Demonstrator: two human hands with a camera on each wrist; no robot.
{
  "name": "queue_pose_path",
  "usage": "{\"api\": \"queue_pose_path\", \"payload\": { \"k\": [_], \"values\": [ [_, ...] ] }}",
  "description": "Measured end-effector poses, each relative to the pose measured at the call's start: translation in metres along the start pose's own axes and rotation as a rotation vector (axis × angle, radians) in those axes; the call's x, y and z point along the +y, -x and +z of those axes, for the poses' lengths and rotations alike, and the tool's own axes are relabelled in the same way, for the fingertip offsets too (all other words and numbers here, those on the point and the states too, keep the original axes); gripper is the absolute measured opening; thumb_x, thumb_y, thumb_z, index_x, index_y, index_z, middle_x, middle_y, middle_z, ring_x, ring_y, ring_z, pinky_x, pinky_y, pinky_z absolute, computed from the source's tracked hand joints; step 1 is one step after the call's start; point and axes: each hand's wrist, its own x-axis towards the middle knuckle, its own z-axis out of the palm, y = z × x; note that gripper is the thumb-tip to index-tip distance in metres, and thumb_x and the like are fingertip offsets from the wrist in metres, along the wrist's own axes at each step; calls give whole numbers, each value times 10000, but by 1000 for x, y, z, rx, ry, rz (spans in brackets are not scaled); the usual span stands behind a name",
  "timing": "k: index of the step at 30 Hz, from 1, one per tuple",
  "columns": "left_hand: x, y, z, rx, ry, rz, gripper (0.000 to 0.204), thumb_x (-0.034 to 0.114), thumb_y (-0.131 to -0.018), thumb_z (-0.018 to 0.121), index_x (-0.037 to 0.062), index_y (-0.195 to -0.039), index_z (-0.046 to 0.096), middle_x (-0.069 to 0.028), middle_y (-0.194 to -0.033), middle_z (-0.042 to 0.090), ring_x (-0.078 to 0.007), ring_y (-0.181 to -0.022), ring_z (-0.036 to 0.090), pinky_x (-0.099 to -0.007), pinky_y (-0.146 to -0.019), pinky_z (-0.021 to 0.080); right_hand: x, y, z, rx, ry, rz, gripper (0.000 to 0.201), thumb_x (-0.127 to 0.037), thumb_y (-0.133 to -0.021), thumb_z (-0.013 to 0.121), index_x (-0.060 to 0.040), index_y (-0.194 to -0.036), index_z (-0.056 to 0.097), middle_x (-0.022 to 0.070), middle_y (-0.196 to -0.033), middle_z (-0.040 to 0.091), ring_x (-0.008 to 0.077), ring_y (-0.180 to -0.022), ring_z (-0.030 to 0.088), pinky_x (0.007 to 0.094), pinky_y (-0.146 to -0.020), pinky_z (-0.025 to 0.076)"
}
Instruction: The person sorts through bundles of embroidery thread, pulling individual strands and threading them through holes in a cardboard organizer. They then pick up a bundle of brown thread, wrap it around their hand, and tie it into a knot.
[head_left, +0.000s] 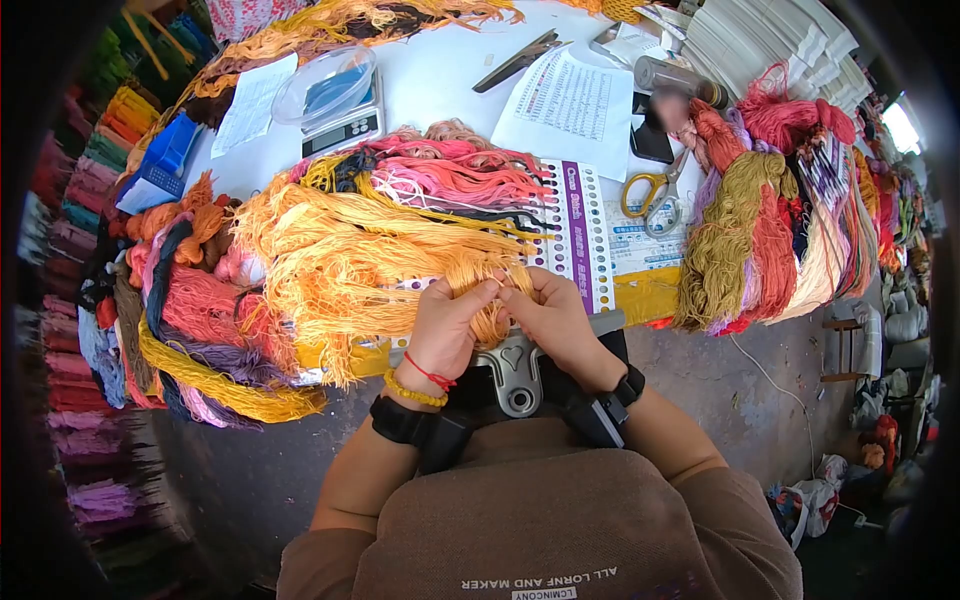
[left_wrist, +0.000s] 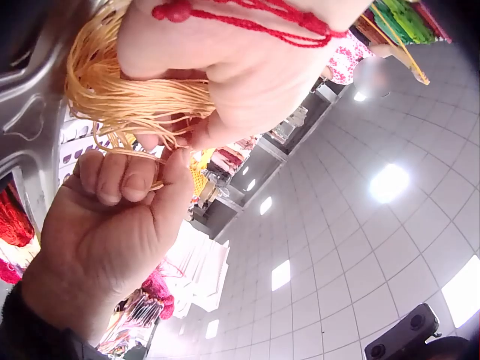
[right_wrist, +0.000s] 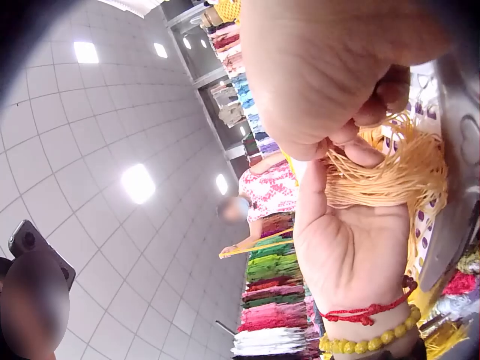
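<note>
A looped bundle of light orange thread (head_left: 487, 325) is held between both hands at the table's near edge, above a metal clip. The left hand (head_left: 447, 322) curls its fingers round the bundle (right_wrist: 386, 176), thumb and fingertips meeting near the right hand's. In the left wrist view the right hand (left_wrist: 120, 217) pinches a few strands between thumb and forefinger, its other fingers curled. The fingertips of both hands come close together, and whether they touch is unclear. A large pile of light orange thread (head_left: 340, 260) lies just beyond the left hand.
A punched thread card (head_left: 580, 235) lies beyond the hands. Scissors (head_left: 655, 195), a phone (head_left: 651, 140), printed sheets (head_left: 570, 105) and a scale (head_left: 345, 128) stand farther back. Coloured skeins (head_left: 735, 235) hang over the right edge. Another person (right_wrist: 266, 191) is in the right wrist view.
</note>
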Motion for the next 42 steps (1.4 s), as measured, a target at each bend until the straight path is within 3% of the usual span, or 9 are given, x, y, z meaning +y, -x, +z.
{"api": "queue_pose_path", "payload": {
  "k": [8,14,17,19,22,28,31,35,42],
  "values": [
    [1,0,0,-22,19,2,177,33,-829,539,-33,-993,563,-96,-932,605,-163,-824,595,-279,-721,497,3,-1,-1,0,-47,-47,148,-120,-836,560,21,-876,579,21,-706,588,55,-633,515,203,-568,411],
    [1,-1,0,31,23,11,172,33,-828,534,-44,-980,563,-96,-925,603,-160,-817,592,-276,-703,496,19,-11,-10,144,305,-394,114,-93,-814,576,12,-856,587,-9,-641,533,51,-560,462,188,-528,370],
    [1,-2,-4,33,-29,15,188,63,-835,525,-46,-985,556,-106,-916,600,-169,-806,581,-279,-696,483,8,-7,-9,166,104,-174,105,-97,-800,585,2,-833,590,-5,-647,514,56,-503,417,195,-483,338],
    [2,-4,-9,-54,53,-5,201,101,-848,498,-38,-984,545,-115,-904,591,-197,-808,567,-307,-718,464,-1,-4,-15,-37,-299,109,123,-120,-807,559,-6,-852,571,14,-675,528,66,-462,392,205,-448,313],
    [2,-5,-12,-42,150,7,201,135,-858,470,-24,-961,536,-114,-884,579,-223,-790,556,-342,-754,446,-9,-1,-14,-132,-649,157,148,-143,-828,507,-14,-891,544,4,-617,490,68,-428,358,213,-421,282],
    [7,-5,-19,-134,219,-36,181,158,-868,456,1,-920,531,-88,-843,567,-228,-810,544,-358,-753,442,1,-1,-23,-439,-734,163,218,-166,-871,444,-14,-1011,512,-16,-531,354,68,-430,306,209,-420,258],
    [5,-6,-20,-118,252,-40,180,158,-872,448,6,-920,531,-63,-782,542,-212,-761,528,-352,-738,435,-4,2,-15,-338,-930,113,295,-178,-889,431,-19,-1133,475,-16,-526,330,66,-438,290,205,-424,255],
    [3,-7,-15,-129,285,-55,178,153,-875,442,7,-922,532,-36,-717,501,-188,-680,497,-344,-724,424,-4,-2,-15,-239,-958,60,337,-170,-902,419,-34,-1209,436,-25,-525,314,60,-439,275,201,-430,258],
    [2,-6,-13,-133,237,-94,190,162,-877,452,1,-917,546,-17,-668,482,-150,-641,479,-332,-696,421,3,-3,-11,-113,-535,67,260,-141,-875,510,-30,-1110,524,-47,-529,382,36,-406,303,195,-390,240]
  ]
}}
